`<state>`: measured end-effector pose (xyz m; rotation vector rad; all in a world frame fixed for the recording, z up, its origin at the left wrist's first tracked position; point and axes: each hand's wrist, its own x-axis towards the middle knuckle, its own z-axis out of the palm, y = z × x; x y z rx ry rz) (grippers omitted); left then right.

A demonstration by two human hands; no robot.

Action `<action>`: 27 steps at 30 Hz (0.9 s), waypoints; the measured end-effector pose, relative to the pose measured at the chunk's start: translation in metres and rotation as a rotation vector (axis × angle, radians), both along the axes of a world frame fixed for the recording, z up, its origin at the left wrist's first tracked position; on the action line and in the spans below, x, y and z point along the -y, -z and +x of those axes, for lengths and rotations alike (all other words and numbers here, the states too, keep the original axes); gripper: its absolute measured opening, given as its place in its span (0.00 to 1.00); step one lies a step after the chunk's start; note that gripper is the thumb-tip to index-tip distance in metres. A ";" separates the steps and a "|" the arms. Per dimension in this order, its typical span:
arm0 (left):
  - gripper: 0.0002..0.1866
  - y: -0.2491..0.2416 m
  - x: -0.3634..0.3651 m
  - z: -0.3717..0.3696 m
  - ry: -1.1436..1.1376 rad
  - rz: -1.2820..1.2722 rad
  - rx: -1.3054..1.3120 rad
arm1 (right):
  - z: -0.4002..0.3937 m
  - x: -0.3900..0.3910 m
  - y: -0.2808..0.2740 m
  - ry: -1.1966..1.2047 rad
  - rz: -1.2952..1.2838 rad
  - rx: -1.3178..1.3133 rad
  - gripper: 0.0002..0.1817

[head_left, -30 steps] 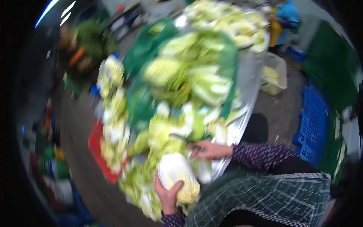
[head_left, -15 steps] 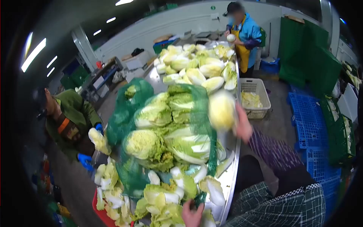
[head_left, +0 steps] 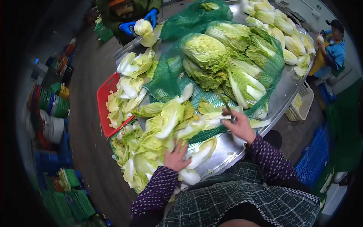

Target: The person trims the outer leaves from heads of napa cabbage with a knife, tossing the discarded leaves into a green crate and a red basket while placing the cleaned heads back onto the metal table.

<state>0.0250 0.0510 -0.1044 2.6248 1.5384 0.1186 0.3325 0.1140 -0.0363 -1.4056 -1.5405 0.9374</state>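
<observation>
The knife (head_left: pixel 223 100) is in the right hand (head_left: pixel 244 128), its handle partly hidden by curled, gripping fingers. The left hand (head_left: pixel 176 157), fingers spread and released, rests on loose leaves (head_left: pixel 169 120) too overlapped to count. Beyond, green netting (head_left: pixel 164 77) surrounds at least four cabbages (head_left: pixel 206 51). Two other people show, one (head_left: pixel 141 7) cut off above; one red basin (head_left: pixel 103 104) is partly covered.

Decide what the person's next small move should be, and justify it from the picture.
Probably the left hand should sweep the loose leaves aside, toward the red basket. It lies open on them, holding no cabbage, while the right hand grips a knife. Leaves crowd the table in front of the green net of whole cabbages, so clearing room first seems sensible.
</observation>
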 end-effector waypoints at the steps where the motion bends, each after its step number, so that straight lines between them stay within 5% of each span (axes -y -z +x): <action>1: 0.35 0.000 0.009 -0.023 -0.051 -0.039 0.014 | -0.005 0.011 0.006 -0.022 -0.044 -0.035 0.24; 5: 0.33 0.014 0.029 -0.104 -0.141 -0.051 -0.027 | -0.015 0.019 0.016 -0.054 -0.197 -0.099 0.21; 11: 0.28 -0.020 0.013 -0.168 -0.392 -0.339 -0.375 | 0.033 -0.078 -0.063 0.209 0.139 0.251 0.24; 12: 0.25 -0.034 -0.007 -0.155 -0.425 -0.244 -0.221 | 0.043 -0.114 -0.057 0.244 0.394 0.270 0.24; 14: 0.20 -0.065 -0.056 -0.112 -0.442 -0.091 0.205 | 0.050 -0.179 -0.066 0.338 0.458 0.329 0.25; 16: 0.18 -0.081 -0.110 -0.052 -0.409 -0.129 0.747 | 0.051 -0.230 -0.071 0.330 0.305 0.388 0.27; 18: 0.28 -0.081 -0.169 -0.002 -0.397 -0.355 1.038 | 0.039 -0.250 -0.059 0.224 -0.120 0.237 0.29; 19: 0.31 -0.107 -0.192 0.030 -0.470 -0.477 1.151 | 0.026 -0.250 -0.053 0.283 0.006 0.465 0.28; 21: 0.37 -0.106 -0.248 0.060 -0.568 -0.580 1.314 | 0.016 -0.227 -0.057 0.250 0.152 0.386 0.28; 24: 0.41 -0.081 -0.319 0.087 -0.510 -0.772 1.646 | 0.012 -0.208 -0.074 0.148 0.093 0.120 0.29; 27: 0.33 -0.066 -0.326 0.087 -0.488 -0.765 1.776 | 0.004 -0.250 -0.065 0.139 -0.055 0.247 0.30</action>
